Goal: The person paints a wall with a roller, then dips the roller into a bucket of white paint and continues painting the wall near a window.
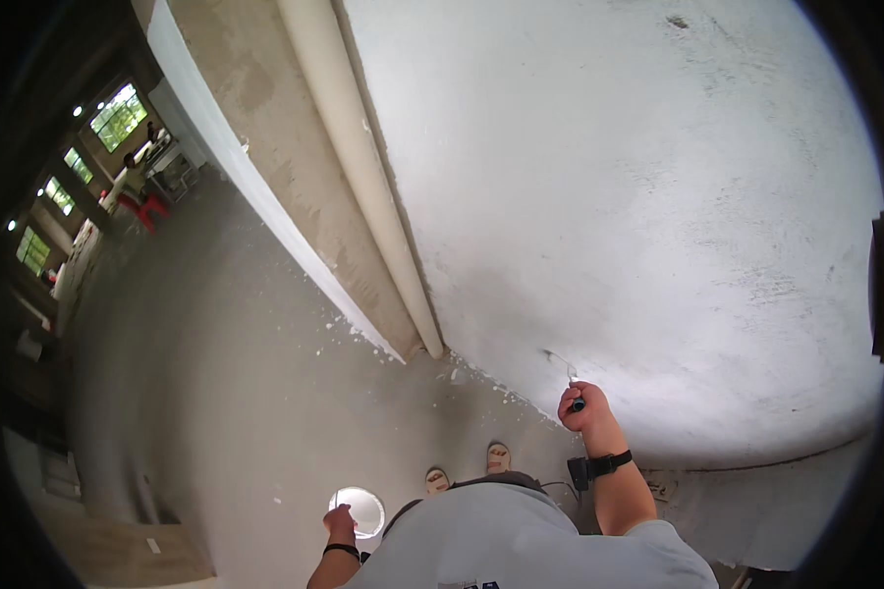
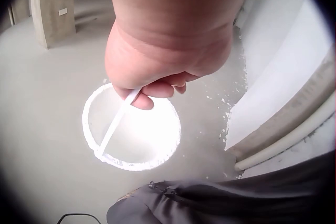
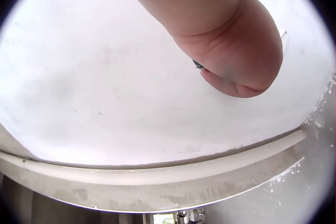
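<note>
Plastered wall (image 1: 638, 196), scraper (image 1: 567, 378) within right fingers (image 1: 581, 407)

Grey short-sleeved shirt (image 1: 521, 540) with small dark print near the lower hem, black strap with boxy black unit on right wrist (image 1: 599, 465), thin black band on left wrist (image 1: 343, 551), pale open-toed sandals (image 1: 498, 457), bare forearms

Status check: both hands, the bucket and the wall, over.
Left hand grips white bucket by its handle, low beside the legs. Right hand grips a dark-handled tool, tip at the plastered wall. Nothing in the way.
</note>
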Motion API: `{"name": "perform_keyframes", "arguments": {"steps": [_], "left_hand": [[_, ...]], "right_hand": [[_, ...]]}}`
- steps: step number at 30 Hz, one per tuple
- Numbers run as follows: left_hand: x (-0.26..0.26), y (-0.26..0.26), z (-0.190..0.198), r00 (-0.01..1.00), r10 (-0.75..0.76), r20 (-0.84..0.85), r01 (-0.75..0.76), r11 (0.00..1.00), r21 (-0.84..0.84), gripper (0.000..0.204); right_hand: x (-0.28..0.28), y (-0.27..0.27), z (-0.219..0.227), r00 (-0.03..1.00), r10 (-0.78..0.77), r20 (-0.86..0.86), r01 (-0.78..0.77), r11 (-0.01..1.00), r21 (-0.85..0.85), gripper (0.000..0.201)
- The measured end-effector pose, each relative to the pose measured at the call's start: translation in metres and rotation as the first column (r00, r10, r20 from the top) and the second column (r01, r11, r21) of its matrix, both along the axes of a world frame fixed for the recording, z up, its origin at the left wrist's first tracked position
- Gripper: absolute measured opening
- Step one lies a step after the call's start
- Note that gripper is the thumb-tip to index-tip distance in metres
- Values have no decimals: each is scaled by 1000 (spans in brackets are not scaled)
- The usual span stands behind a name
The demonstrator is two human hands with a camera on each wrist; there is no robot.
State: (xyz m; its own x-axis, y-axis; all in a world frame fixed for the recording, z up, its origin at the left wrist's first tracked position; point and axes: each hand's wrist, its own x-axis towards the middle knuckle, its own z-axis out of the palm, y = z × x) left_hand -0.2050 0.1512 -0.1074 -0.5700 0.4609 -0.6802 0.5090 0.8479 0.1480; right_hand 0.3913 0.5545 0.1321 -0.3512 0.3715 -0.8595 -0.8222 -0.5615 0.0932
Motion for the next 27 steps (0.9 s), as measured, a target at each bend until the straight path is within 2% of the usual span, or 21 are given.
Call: {"name": "perform_keyframes", "arguments": {"steps": [1,2,3,4,5,7,8,10,11,13,17,18,19,20,21,22,23,24,25,26,27], "left_hand": [[3,11,5,992,123,24,-124,990,73,64],[0,21,2,999,46,18,-47,996,70,63],[-3,30,1,995,75,68,-81,992,93,64],[12,41,23,885,-412,-217,381,909,-170,63],[11,52,23,917,-346,-199,336,938,-85,58],[14,64,35,787,-553,-274,553,829,-84,52],[20,76,48,771,-578,-267,581,810,-77,52],[25,95,60,976,-217,14,216,975,50,48],[19,95,46,969,-247,21,245,968,54,48],[11,100,30,692,-684,-230,707,707,22,44],[7,114,18,572,-793,-207,816,577,45,39],[8,119,5,924,-379,45,343,876,340,28],[10,121,-9,907,109,408,-289,864,413,29],[4,120,-24,889,92,448,-303,852,427,31],[4,119,-28,887,88,453,-302,854,424,31],[-2,116,-34,921,3,389,-196,868,456,27],[-4,116,-31,944,-80,320,-90,872,482,24],[-2,119,-24,944,-71,322,-98,871,481,24],[-3,121,-16,917,-397,39,363,872,328,26],[-1,125,-8,692,-705,-156,718,695,45,36],[-1,127,-7,709,-687,-160,701,712,44,36]], "right_hand": [[-1,-7,8,1000,12,5,-12,999,47,23],[-2,-13,21,1000,11,5,-11,999,43,25],[-4,-19,34,1000,11,5,-11,999,33,28],[-4,-23,44,999,-30,14,29,998,54,28],[-5,-30,51,1000,-9,9,8,996,94,28],[-7,-48,67,1000,-23,14,21,991,135,28],[-9,-56,78,999,-26,29,21,984,177,24],[-12,-73,97,998,-31,53,17,967,254,21],[-13,-82,108,996,-62,61,44,966,256,21],[-16,-100,135,986,-46,159,-9,946,325,18],[-23,-137,176,935,-117,336,-30,914,404,16],[-24,-145,184,900,-138,415,-68,893,446,17],[-26,-152,193,857,-156,491,-116,870,479,18],[-30,-158,205,853,-164,496,-110,872,478,18],[-36,-164,217,770,-196,607,-158,864,479,19],[-39,-166,223,674,-225,704,-209,856,474,21],[-40,-167,224,672,-223,706,-213,855,472,21],[-41,-167,223,610,-261,748,-231,844,483,22],[-44,-166,221,551,-295,781,-256,831,494,23],[-46,-166,216,558,-285,780,-269,826,495,23],[-47,-167,207,506,-401,764,-243,784,572,23]]}}
